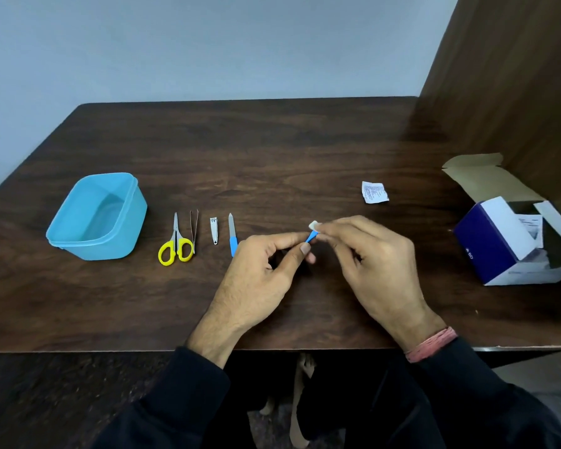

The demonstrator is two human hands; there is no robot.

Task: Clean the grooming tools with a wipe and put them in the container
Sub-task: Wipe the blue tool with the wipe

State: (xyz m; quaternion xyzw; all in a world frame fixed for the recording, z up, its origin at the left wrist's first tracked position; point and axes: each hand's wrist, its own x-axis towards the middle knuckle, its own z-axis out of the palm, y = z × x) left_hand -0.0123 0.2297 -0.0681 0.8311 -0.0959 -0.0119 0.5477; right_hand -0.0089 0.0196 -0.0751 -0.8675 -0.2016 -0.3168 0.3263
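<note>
Wiping first tool.
My left hand (266, 264) pinches blue tool (311, 237), right hand (366, 251) pinches wipe (313, 225) on tip; next: container (78, 236) at 9 o'clock.

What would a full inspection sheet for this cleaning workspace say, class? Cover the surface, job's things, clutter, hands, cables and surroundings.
Surface: dark wooden table.
Job's things: blue container open, nothing visible inside; beside it in a row lie yellow-handled scissors, tweezers, nail clipper, blue-handled file; small blue tool held with white wipe at its tip.
Clutter: torn wipe sachet; opened box at right.
Hands: left hand pinches the tool; right hand pinches the wipe.
Cables: nothing seen.
Surroundings: pale wall, wooden panel at right.
</note>
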